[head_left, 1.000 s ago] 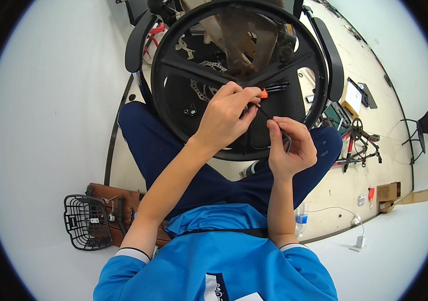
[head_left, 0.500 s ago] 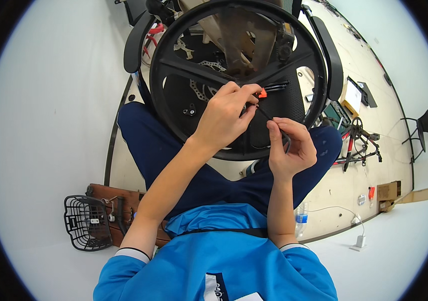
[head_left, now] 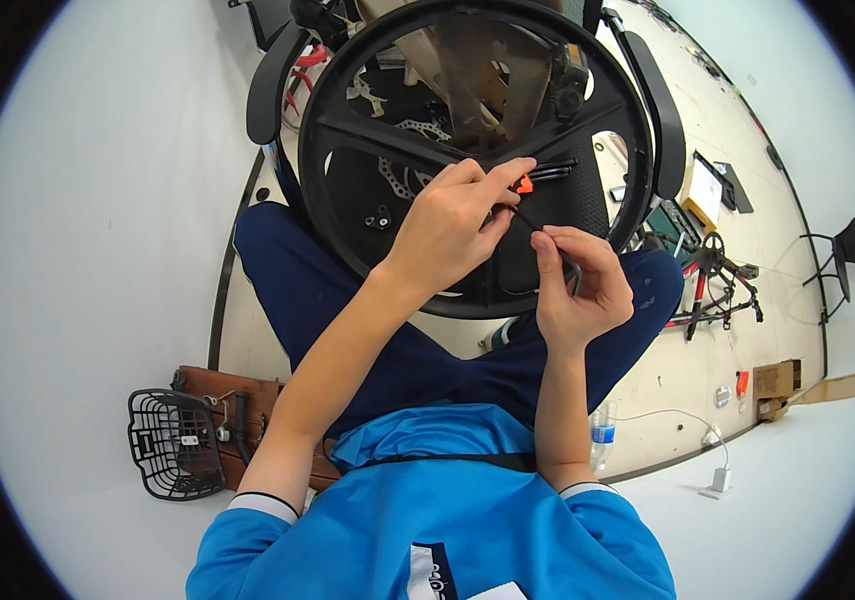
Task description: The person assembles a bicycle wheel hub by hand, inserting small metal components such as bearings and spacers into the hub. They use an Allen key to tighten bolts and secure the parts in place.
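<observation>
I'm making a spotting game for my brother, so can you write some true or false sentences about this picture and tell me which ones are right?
1. A thin black cord runs between the left hand and the right hand. True.
2. The wheel beyond the person's knees is white. False: it is black.
3. A small orange piece shows nearer the left hand than the right. True.
4. The bottle is on the person's left side. False: it is on the right side.
5. The basket is black. True.
6. The person's shirt is yellow. False: it is bright blue.
</observation>
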Motion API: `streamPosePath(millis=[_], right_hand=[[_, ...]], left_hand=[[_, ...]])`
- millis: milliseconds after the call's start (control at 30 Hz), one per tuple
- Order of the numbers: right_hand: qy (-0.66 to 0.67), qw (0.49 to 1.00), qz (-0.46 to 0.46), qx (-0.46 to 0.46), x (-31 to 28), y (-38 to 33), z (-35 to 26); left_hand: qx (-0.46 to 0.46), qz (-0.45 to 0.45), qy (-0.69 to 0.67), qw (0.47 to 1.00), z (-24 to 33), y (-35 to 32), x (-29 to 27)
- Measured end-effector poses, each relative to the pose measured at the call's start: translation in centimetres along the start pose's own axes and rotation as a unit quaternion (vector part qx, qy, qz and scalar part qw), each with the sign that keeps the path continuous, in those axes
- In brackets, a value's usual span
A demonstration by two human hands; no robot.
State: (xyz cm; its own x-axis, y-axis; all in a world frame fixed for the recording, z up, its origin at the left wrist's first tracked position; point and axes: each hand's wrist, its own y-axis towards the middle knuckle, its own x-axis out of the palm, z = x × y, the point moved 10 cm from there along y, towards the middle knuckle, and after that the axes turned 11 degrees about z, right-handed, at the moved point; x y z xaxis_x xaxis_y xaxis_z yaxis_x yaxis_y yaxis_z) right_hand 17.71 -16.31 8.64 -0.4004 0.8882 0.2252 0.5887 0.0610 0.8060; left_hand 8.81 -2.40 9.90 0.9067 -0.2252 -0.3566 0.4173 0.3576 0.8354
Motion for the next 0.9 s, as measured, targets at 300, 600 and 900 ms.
streamPosePath(millis=[300, 600, 900], right_hand=[[-0.068, 0.992, -0.045, -0.095, 1.5, 0.4, -1.8], [-0.097, 0.984, -0.050, -0.141, 2.2, 0.4, -2.8], [-0.107, 0.982, -0.030, -0.156, 2.0, 0.4, -2.8]], left_hand=[[0.017, 0.013, -0.019, 1.000, 0.1, -0.2, -0.1], [0.007, 0.008, -0.015, 1.000, -0.2, -0.3, -0.2], [-0.003, 0.029, -0.028, 0.999, -0.2, -0.4, -0.5]])
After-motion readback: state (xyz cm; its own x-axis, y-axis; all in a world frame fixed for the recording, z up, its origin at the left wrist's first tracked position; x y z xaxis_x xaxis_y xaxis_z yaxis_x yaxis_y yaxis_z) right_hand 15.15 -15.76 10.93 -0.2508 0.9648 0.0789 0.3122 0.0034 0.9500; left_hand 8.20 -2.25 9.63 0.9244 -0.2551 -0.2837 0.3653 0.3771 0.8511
